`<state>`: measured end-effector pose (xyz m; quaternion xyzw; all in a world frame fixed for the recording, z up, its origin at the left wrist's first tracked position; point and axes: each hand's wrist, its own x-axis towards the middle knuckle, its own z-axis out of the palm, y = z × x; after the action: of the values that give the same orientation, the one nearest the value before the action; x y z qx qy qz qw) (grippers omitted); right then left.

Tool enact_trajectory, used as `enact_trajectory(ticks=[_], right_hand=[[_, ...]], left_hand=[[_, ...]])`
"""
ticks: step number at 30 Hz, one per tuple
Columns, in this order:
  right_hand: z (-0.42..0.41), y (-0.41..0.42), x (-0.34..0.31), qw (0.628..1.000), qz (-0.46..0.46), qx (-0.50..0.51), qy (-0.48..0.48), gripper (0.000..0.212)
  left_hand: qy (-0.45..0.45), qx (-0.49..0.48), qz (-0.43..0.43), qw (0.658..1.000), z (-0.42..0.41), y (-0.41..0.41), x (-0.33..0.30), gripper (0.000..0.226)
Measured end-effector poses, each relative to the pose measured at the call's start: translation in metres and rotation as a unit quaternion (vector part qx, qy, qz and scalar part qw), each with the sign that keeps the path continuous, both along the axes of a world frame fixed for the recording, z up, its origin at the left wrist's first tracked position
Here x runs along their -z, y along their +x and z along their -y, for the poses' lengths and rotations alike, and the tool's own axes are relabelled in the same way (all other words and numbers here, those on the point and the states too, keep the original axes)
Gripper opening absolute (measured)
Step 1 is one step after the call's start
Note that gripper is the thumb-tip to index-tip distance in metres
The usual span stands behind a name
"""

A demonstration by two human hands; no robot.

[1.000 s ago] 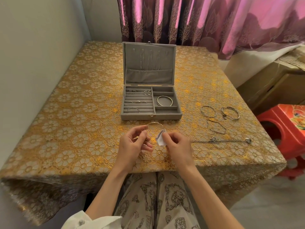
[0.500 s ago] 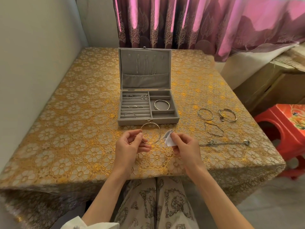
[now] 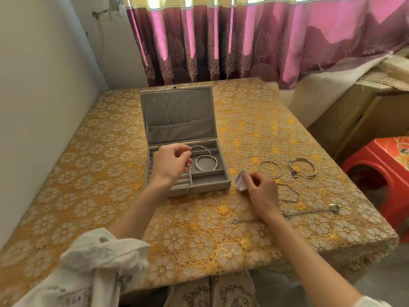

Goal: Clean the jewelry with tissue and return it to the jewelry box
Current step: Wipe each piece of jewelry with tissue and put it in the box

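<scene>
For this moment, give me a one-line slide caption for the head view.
Left hand lowers a thin bangle into the open jewelry box; right hand holds the tissue beside it.

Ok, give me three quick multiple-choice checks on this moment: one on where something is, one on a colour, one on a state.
1. Where is the thin silver bangle that the left hand pinches?
A. Over the open grey velvet jewelry box
B. On the red plastic stool
C. Flat on the cloth at the table's near edge

2. What colour is the floral tablecloth?
A. Blue
B. Gold
C. Black

3. What is the right hand doing?
A. Lying flat and empty
B. Holding the small folded white tissue
C. Gripping the box lid

Answers:
1 A: the bangle hangs above the box's right compartment, where a beaded bracelet already lies.
2 B: gold flowers cover the table.
3 B: its fingers curl round the tissue, right of the box.
</scene>
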<state>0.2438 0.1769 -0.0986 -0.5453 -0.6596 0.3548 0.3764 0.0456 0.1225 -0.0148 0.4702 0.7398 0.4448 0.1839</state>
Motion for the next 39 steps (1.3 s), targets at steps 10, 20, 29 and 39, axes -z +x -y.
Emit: enact_trajectory(ticks=[10, 20, 29, 39], right_hand=[[0.001, 0.001, 0.006, 0.999, -0.016, -0.001, 0.038, 0.012], [0.002, 0.001, 0.005, 0.999, -0.02, 0.001, 0.039, 0.016], [0.003, 0.0, 0.002, 0.999, -0.005, -0.007, 0.032, 0.013], [-0.008, 0.015, -0.024, 0.931, -0.282, -0.019, -0.231, 0.017]], left_hand=[[-0.085, 0.001, -0.102, 0.991, -0.059, -0.002, 0.028, 0.01], [-0.121, -0.002, -0.281, 0.952, -0.055, -0.008, 0.04, 0.017], [-0.183, 0.08, -0.411, 0.89, -0.049, -0.006, 0.034, 0.031], [0.055, 0.15, -0.309, 0.937, -0.003, 0.062, 0.029, 0.023]])
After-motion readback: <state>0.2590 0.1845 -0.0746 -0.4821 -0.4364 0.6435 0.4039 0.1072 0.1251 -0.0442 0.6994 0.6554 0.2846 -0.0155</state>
